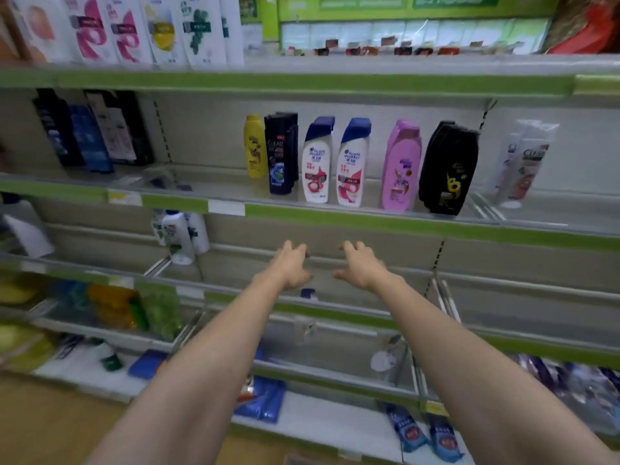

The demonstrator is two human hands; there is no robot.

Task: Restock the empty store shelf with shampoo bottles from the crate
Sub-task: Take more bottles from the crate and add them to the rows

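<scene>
2 hands [295, 263], 2 white bottles [316, 162]

Green-edged metal shelving [335, 82], wooden floor [50, 424], green signage [436, 3] above

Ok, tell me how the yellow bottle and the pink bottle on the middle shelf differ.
The yellow bottle is slimmer and looks smaller than the pink bottle. The yellow bottle stands further back on the shelf, at the left end of the row; the pink bottle stands near the front edge, towards the right. The yellow one seems single; the pink one has another behind it. Both stand upright, caps up.
</scene>
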